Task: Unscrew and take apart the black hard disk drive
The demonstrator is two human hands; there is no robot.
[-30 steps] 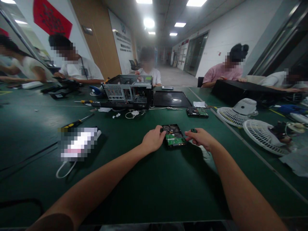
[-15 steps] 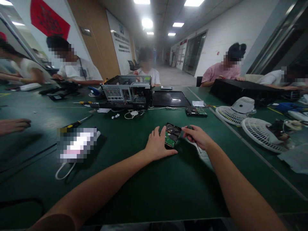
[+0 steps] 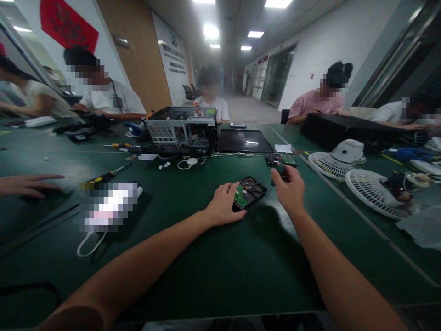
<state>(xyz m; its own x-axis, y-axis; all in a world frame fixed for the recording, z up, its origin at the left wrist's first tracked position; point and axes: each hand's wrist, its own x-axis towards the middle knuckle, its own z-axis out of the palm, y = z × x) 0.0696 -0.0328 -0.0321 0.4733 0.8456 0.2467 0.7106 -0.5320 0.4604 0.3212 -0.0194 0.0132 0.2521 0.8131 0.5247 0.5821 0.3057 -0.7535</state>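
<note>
A black hard drive with a green circuit board facing up lies on the green table. My left hand grips its left side, fingers over the far edge and thumb at the near one. Just right of the drive, my right hand is closed around the dark green handle of a screwdriver. Its thin shaft points down and left, beside the drive's right corner; whether the tip touches anything I cannot tell. A second hard drive lies farther back, beyond my right hand.
An opened computer case and a dark flat panel stand at the back. To the left are a yellow-black screwdriver, a phone-like blurred device and another person's hand. White fan grilles lie right. Several people sit around.
The hard drive has turned, its right end swinging outward. My right hand has lifted and turned, so the screwdriver now points toward the drive. The other person's hand at left has moved right.
</note>
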